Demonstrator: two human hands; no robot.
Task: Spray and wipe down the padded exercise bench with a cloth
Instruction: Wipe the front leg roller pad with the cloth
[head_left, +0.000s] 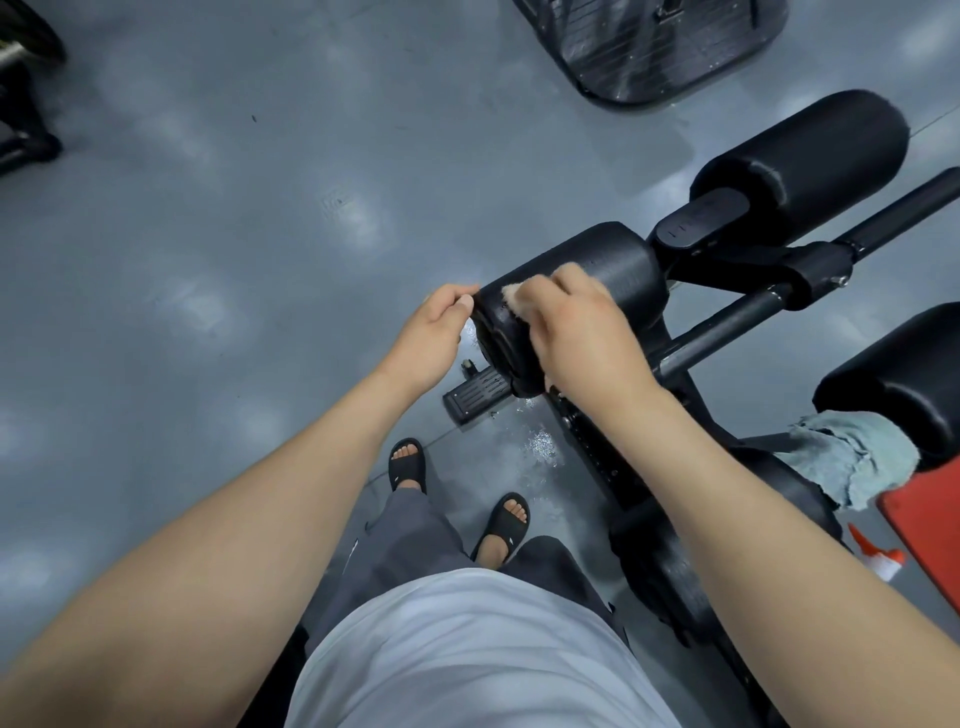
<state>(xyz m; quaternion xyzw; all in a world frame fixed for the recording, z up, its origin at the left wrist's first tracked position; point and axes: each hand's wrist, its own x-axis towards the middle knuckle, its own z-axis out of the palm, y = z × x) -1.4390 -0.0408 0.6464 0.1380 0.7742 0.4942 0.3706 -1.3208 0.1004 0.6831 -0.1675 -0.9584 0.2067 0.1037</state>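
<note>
Left hand grips the roller pad, right hand clutches cloth against it.

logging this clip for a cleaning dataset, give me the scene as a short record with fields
left hand: grips the near end of the roller pad
right hand: holds a tan cloth against the top of the pad
blue cloth: hangs crumpled at the right of the view, untouched
spray bottle: only its orange and white top shows, at the right edge
floor: wet patch below the pad
</note>
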